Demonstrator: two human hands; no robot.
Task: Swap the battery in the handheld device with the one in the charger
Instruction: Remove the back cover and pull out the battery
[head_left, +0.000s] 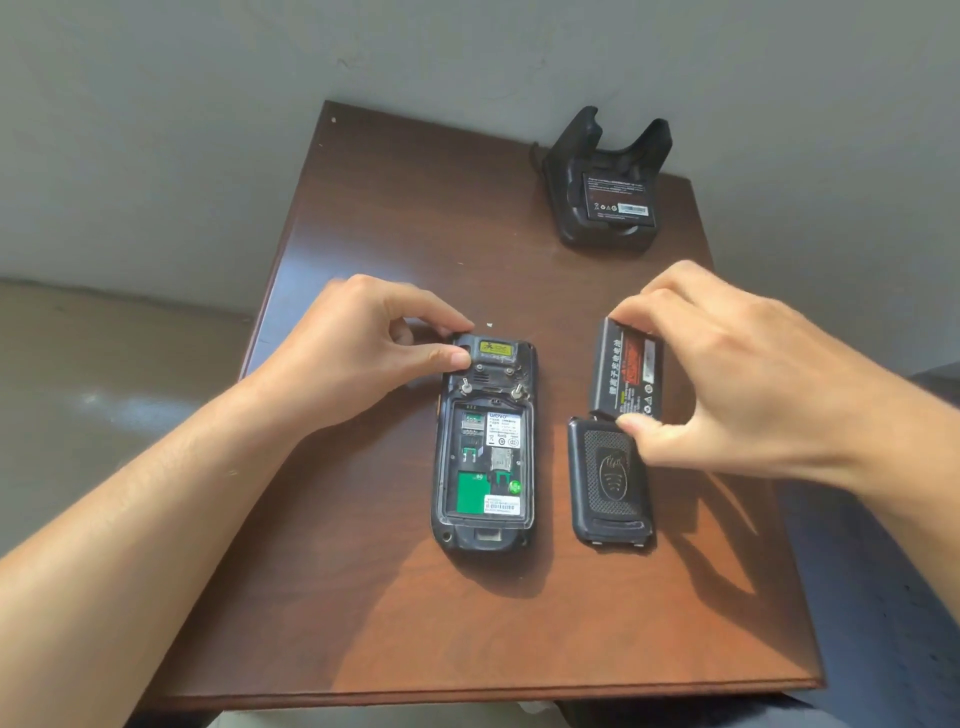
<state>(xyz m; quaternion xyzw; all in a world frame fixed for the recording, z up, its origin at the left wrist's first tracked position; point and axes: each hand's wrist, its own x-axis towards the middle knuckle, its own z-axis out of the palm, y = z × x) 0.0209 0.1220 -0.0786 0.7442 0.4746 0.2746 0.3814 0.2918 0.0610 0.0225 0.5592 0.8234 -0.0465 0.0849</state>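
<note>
The black handheld device (485, 447) lies face down mid-table with its battery bay uncovered, showing green circuit boards and labels. My left hand (358, 353) pinches its top end between thumb and fingers. My right hand (727, 374) holds a black battery (626, 371) with a red label by its two short ends, just right of the device and tilted over the table. The device's black back cover (610, 488) lies loose below that battery. At the far right corner stands the black charger (608, 187) with a second battery (618, 197) seated in it.
The brown wooden table (405, 623) is small, with its left edge near my left wrist and its front edge close to me. A grey wall rises behind the charger. Floor shows to the left.
</note>
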